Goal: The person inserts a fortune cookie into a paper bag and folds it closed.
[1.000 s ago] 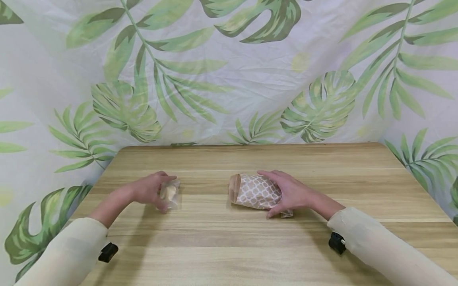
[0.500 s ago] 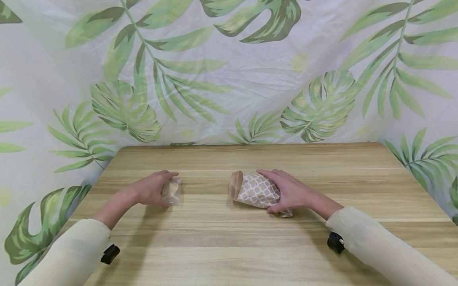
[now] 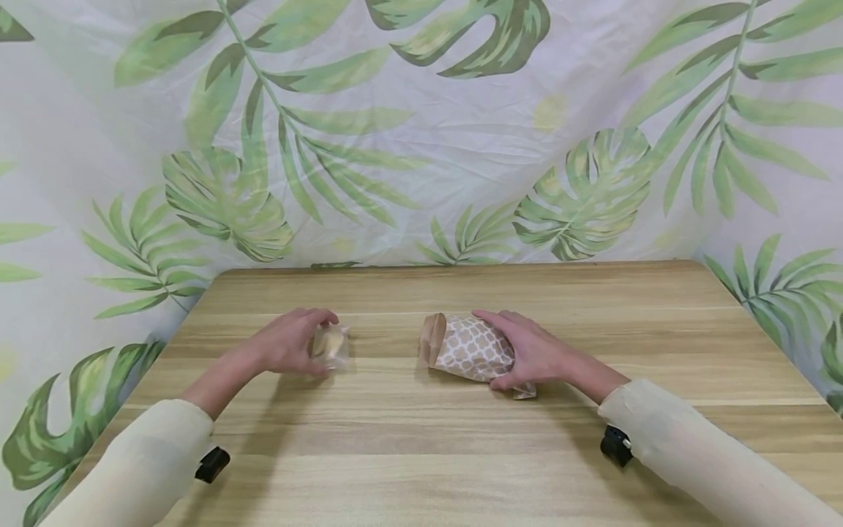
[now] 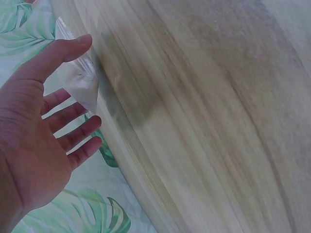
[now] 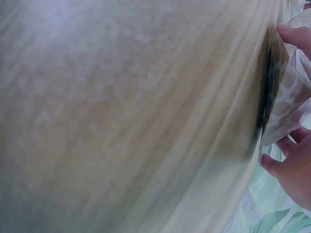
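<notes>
My left hand (image 3: 290, 345) pinches a small clear plastic packet (image 3: 337, 347) with something pale beige inside. In the left wrist view the packet (image 4: 81, 85) sits between the thumb and index finger, and the other fingers are spread loosely. To the right, my right hand (image 3: 536, 353) grips the folded end of a brown paper bag (image 3: 473, 350) with a white lattice print. The bag lies on its side, its mouth facing left toward the packet. In the right wrist view only part of the bag (image 5: 289, 99) shows, with fingers around it. The bag's contents are hidden.
Both things are at a wood-grain table (image 3: 421, 468). Behind it hangs a white cloth (image 3: 461, 146) with green leaf prints. A black device (image 3: 214, 464) is on the left wrist and another black device (image 3: 616, 446) on the right.
My left hand has moved right with the packet, closer to the paper bag. The bag's mouth has lifted slightly; the right hand has barely moved.
</notes>
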Demonstrator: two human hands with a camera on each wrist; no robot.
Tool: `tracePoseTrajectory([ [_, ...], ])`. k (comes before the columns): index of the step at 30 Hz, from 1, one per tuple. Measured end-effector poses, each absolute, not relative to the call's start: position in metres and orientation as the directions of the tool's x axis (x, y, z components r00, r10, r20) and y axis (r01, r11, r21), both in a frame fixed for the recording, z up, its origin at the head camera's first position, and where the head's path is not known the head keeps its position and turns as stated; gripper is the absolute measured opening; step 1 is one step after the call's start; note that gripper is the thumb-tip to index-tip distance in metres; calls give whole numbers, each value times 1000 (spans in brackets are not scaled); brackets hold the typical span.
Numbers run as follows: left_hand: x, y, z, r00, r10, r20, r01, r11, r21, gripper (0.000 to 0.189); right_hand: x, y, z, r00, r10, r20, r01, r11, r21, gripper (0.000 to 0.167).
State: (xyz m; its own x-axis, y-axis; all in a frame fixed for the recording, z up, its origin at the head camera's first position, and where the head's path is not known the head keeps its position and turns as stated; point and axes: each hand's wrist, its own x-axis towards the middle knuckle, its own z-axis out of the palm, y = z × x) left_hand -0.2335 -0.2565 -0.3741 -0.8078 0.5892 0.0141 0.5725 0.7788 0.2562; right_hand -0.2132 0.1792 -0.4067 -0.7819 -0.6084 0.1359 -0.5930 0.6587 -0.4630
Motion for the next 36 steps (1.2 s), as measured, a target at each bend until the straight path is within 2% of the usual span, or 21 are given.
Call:
tracePoseTrajectory([
  [12, -235, -246, -378, -800, 598, 44, 583, 759, 291, 80, -215, 179, -409, -775, -615, 147, -603, 649, -464, 117],
  [23, -235, -253, -377, -796, 605, -24, 566, 759, 322, 98, -215, 179, -409, -775, -615, 146, -602, 649, -465, 118],
  [36, -235, -259, -384, -791, 612, 24, 583, 741, 334, 85, -215, 178, -409, -769, -619, 160, -613, 644, -457, 118],
])
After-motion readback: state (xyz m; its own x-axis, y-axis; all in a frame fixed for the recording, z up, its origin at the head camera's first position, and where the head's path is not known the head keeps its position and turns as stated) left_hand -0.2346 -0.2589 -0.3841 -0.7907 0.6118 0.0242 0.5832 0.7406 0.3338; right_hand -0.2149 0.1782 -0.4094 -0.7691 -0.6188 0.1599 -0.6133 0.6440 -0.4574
